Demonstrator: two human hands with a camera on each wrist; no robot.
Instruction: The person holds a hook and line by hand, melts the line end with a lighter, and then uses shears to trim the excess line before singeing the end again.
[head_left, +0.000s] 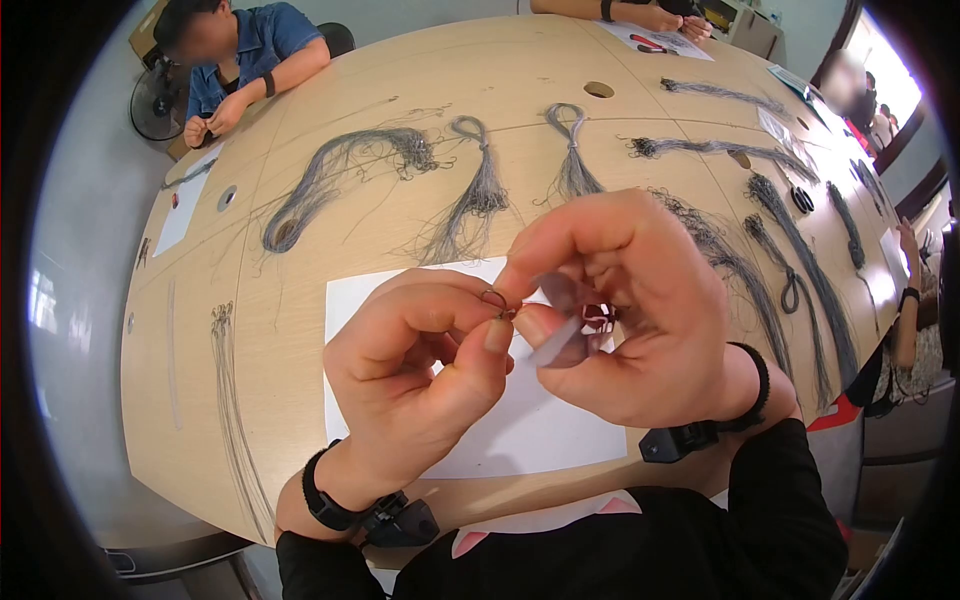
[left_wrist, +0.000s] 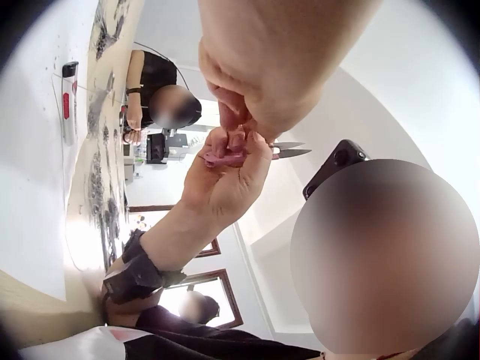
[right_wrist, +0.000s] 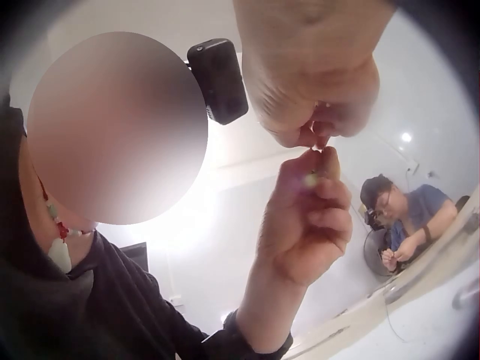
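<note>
My left hand (head_left: 425, 345) pinches a small dark curved wire (head_left: 493, 298), hook-like in shape, between thumb and index finger. Close against those fingertips, my right hand (head_left: 665, 300) has its thumb and index finger on a short reddish thread (head_left: 523, 307) running from the wire. Tucked in the right palm is a pair of small scissors; its blades (head_left: 562, 345) look blurred in the head view. The left wrist view shows the scissors' pink handle (left_wrist: 225, 159) under curled right fingers, blades pointing outward. Both hands are raised over a white sheet of paper (head_left: 560, 440).
Bundles of grey line with dark hook-like ends lie around the table (head_left: 300, 280), including a looped bundle (head_left: 480, 170) and a long bundle (head_left: 810, 270). A few lines (head_left: 228, 390) lie at left. Another person (head_left: 240, 60) sits across. Black scissors (head_left: 802, 200) lie at right.
</note>
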